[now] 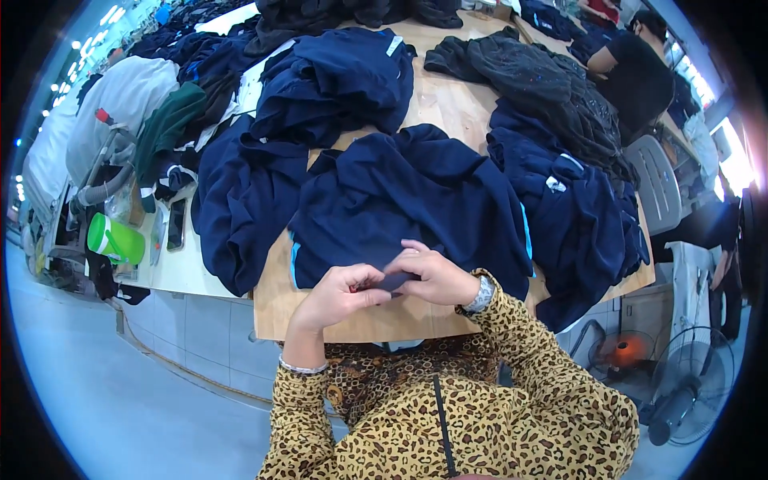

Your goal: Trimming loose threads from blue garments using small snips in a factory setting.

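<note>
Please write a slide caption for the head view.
Left hand and right hand hold a navy garment on a wooden table, other navy clothes on both sides.

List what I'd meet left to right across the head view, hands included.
Green container → phone → left navy garment → left hand → right hand → right navy garments → large fan.

A wooden table (276, 318) is carrying dark clothes. Near its front edge, a navy garment (400, 200) is lying rumpled, pale blue strips showing at both sides. To its left, a navy heap (246, 210) is lapping onto a white table (190, 270); behind, another navy pile (332, 84) is resting. At right, navy clothes (564, 220) are sagging over the edge, black cloth (532, 84) lying behind them. The white table is bearing a phone (176, 225).
</note>
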The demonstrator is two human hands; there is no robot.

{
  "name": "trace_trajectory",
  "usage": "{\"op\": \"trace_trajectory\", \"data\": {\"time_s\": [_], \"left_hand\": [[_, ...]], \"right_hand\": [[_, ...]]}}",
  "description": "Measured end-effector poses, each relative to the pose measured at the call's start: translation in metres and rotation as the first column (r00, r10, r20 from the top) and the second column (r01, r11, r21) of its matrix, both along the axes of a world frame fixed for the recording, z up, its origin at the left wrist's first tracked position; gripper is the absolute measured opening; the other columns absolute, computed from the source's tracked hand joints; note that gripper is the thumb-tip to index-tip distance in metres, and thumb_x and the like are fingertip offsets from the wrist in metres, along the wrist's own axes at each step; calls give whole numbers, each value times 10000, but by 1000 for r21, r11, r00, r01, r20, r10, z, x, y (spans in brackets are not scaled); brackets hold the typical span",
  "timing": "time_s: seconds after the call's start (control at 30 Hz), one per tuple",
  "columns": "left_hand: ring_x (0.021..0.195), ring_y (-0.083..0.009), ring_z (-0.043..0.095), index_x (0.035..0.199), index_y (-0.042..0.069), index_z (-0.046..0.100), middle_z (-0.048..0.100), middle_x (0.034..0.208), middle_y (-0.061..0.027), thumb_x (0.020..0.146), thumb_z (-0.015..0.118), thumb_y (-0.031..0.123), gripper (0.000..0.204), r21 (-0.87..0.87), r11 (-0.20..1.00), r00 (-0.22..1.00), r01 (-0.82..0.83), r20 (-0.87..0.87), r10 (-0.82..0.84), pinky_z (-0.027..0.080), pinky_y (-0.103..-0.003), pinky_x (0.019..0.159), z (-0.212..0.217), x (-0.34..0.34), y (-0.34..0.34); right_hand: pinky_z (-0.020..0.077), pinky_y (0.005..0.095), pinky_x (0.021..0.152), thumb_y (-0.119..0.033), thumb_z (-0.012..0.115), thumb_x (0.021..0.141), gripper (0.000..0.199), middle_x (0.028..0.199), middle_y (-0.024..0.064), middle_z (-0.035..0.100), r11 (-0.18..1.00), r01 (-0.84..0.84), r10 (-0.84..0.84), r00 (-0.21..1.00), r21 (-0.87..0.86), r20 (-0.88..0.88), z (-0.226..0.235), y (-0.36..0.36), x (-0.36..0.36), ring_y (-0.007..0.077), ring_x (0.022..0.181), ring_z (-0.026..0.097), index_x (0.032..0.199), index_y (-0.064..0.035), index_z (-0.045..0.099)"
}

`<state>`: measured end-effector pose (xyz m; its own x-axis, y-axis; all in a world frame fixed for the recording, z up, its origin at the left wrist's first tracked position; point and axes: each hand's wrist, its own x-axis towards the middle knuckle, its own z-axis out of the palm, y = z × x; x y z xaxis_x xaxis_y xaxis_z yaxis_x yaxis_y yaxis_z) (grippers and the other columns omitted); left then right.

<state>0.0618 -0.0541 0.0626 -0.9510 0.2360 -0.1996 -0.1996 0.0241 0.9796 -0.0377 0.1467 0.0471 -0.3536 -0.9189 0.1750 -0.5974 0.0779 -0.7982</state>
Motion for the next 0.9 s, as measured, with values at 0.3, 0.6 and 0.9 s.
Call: {"op": "trace_trajectory", "data": {"time_s": [0.3,0.6,0.9], "left_hand": [[730,-34,514,1054,-2,612,587,845,24,784,659,-26,274,212,972,992,-97,98,78,417,-170,626,-12,2,9],[702,-39,534,965,16,631,599,830,8,784,669,14,186,167,961,961,-221,203,186,399,-171,546,-15,-6,24],[705,-165,593,913,10,667,597,887,-71,750,718,86,187,-305,861,822,-408,-534,200,474,-264,626,-16,4,70]], "right_hand": [[446,206,776,-11,634,822,239,910,-10,614,965,258,-154,460,34,874,-17,40,21,63,842,566,1057,-21,593],[477,214,788,1,559,869,377,953,34,617,907,413,-26,251,-83,968,-11,45,28,92,859,599,1240,-19,494],[486,219,816,24,537,879,323,983,52,623,837,546,-40,121,-33,992,-16,47,29,96,881,602,1201,-1,526]]}}
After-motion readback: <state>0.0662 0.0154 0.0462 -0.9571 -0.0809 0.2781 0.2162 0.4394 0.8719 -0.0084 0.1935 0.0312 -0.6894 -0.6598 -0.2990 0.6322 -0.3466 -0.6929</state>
